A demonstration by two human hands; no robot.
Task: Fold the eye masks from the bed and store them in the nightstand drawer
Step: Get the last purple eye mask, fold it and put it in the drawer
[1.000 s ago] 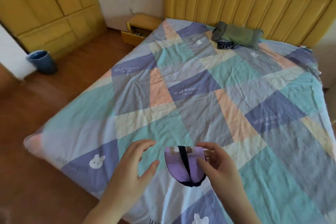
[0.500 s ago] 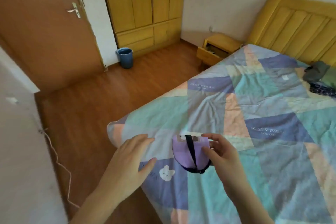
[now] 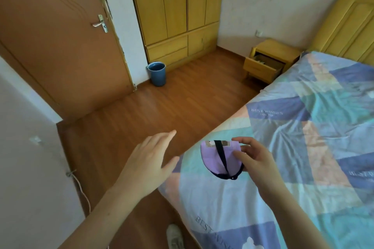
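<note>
A folded purple eye mask [image 3: 214, 157] with a black strap across it is pinched in my right hand [image 3: 255, 159], held above the near corner of the bed [image 3: 303, 137]. To its left my left hand [image 3: 149, 159] hovers empty over the floor, fingers spread. The yellow nightstand [image 3: 273, 56] stands far off beside the headboard; its drawer [image 3: 261, 65] is pulled open. The bed's patchwork quilt fills the right side.
A blue bin [image 3: 156, 73] stands on the wooden floor [image 3: 162, 111] beside a yellow wardrobe [image 3: 178, 12]. A brown door [image 3: 60, 36] is shut at the left. A white wall with a cord [image 3: 81, 190] is close at my left. My shoe [image 3: 175, 236] shows below.
The view has swung left, from the bed towards the door, wardrobe and nightstand. My right hand keeps the folded mask. My left hand has lifted away from the quilt.
</note>
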